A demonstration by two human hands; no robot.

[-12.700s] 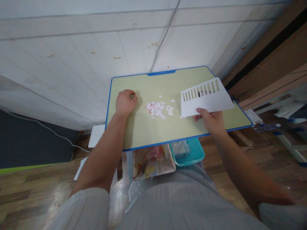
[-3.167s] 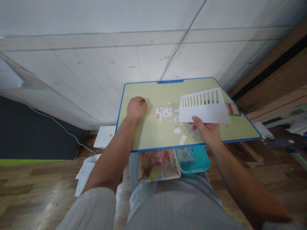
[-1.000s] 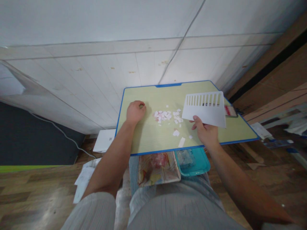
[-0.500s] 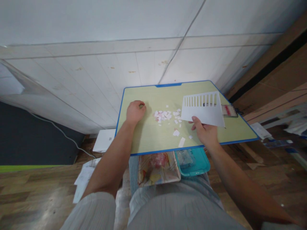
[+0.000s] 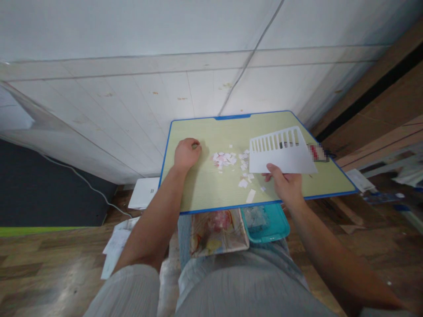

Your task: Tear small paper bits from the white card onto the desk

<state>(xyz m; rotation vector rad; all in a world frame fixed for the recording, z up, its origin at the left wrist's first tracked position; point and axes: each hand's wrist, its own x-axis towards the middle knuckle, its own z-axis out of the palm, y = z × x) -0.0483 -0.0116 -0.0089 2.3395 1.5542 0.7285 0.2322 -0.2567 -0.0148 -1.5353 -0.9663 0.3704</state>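
Note:
My right hand (image 5: pixel 288 185) grips a white sheet of paper with a row of slots cut in it (image 5: pixel 280 159), thumb on top and fingers beneath. The sheet is held above the right half of a pale yellow-green tabletop with a blue edge (image 5: pixel 205 187). My left hand (image 5: pixel 187 153) rests on the left part of the tabletop, fingers curled inward; whatever it may hold is hidden. Between the hands lies a pile of small white and pinkish paper pieces (image 5: pixel 224 159). More scraps (image 5: pixel 243 183) are scattered near the sheet, and a longer paper strip (image 5: pixel 251 196) lies close to the front edge.
Below the front edge are a patterned tray (image 5: pixel 220 246) and a turquoise plastic container (image 5: pixel 276 224) by my lap. A partly blurred item (image 5: pixel 317 152) lies at the tabletop's right edge. The wall (image 5: pixel 148 101) stands behind, and large cardboard (image 5: pixel 373 101) leans at the right.
The slotted paper sheet has turned and tilted slightly in my right hand, its front edge coming a little nearer. My left hand has not moved.

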